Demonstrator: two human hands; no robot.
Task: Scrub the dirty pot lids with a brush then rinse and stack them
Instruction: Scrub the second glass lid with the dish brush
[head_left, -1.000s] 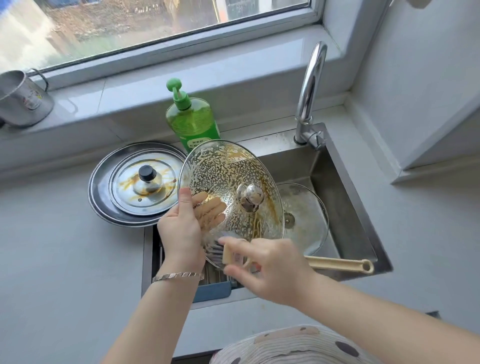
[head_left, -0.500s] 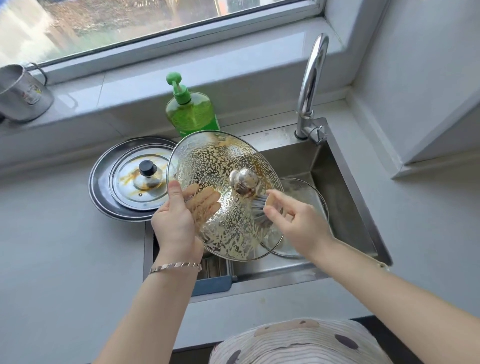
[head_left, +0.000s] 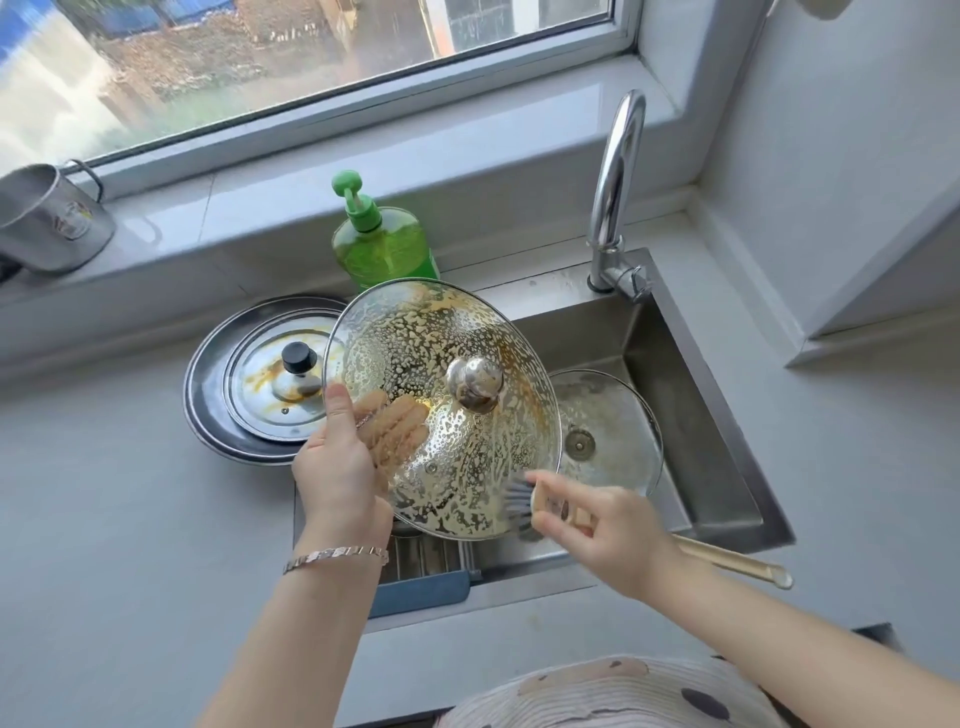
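A large glass pot lid (head_left: 447, 447) with a metal knob, speckled with yellowish suds and grime, is tilted over the sink. My left hand (head_left: 337, 467) grips its left rim, fingers showing through the glass. My right hand (head_left: 597, 525) holds a brush (head_left: 519, 501) by its beige handle, the grey bristles against the lid's lower right edge. A second glass lid (head_left: 608, 441) leans inside the sink behind it. On the counter to the left, a stained steel lid (head_left: 270, 395) with a black knob lies on a larger dark lid (head_left: 208, 410).
A steel sink (head_left: 691, 415) with a tall tap (head_left: 613, 197) at its back. A green soap pump bottle (head_left: 379, 244) stands behind the lid. A metal mug (head_left: 47, 223) sits on the windowsill at left. A blue-edged rack (head_left: 421, 587) spans the sink front.
My right hand swept the brush from the lid's lower edge up beside the knob and back down to the lower right edge. The lid stays held in my left hand.
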